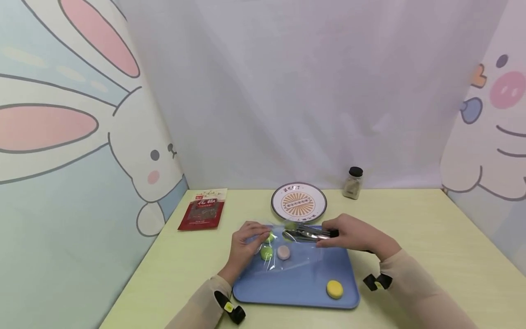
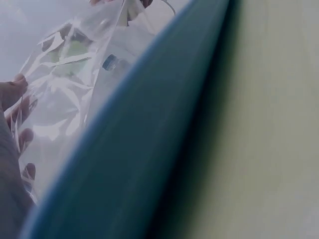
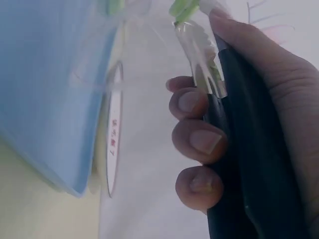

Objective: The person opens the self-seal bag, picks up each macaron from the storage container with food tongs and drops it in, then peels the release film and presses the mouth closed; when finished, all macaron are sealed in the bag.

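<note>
My left hand [image 1: 246,244] pinches the edge of a clear plastic bag [image 1: 302,258], spread over the blue tray [image 1: 296,297]. In the left wrist view the thumb and fingers hold the crinkled bag [image 2: 55,114] at its side. My right hand [image 1: 349,233] grips metal tongs [image 1: 306,233] with black handles [image 3: 259,149]. Their tips hold a green macaron [image 3: 184,9] at the bag's far side. Two green macarons [image 1: 266,253] and a pale pink macaron [image 1: 283,252] show through the plastic. A yellow macaron [image 1: 334,289] lies at the tray's near right corner.
Behind the tray stands a round patterned plate [image 1: 299,202]. A small jar with a black lid [image 1: 353,183] is at the back right. The red spice packet [image 1: 204,211] lies at the back left of the pale yellow table [image 1: 411,237].
</note>
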A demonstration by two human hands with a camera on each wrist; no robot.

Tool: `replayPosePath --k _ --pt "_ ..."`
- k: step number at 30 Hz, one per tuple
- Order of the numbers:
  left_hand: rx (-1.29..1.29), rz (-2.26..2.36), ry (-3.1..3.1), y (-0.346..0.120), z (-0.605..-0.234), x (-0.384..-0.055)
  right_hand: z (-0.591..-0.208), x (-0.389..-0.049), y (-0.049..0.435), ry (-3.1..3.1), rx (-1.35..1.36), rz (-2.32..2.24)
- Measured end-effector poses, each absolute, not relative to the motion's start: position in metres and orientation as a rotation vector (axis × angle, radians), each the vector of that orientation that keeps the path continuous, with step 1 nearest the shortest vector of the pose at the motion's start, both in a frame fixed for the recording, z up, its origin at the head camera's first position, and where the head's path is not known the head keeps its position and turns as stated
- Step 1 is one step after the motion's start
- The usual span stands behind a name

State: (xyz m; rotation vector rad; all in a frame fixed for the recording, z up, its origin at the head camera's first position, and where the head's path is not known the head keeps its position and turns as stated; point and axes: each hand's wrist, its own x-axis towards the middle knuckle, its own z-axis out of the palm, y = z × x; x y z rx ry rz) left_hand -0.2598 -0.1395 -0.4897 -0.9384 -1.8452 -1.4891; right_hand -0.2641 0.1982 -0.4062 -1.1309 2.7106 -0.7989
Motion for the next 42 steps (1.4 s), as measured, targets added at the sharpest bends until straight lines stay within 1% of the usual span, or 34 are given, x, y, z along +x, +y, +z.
replayPosePath --k 8,15,26,42 --pt "-0.952 -1.490 -1.850 -0.140 -0.490 -0.259 -0.419 -0.256 0.171 2.749 -1.230 -0.713" --pt "-0.976 -1.484 -1.845 -0.139 -0.488 -0.258 -0.428 -0.251 0.156 2.840 -1.225 -0.665" --pt "-0.930 -1.479 -1.880 -0.141 -0.491 -0.260 -0.431 -0.249 0.151 2.969 -1.227 -0.598" --pt "-0.925 -1.463 -1.885 -0.140 -0.492 -0.260 -0.431 -0.248 0.149 2.987 -1.201 -0.564"
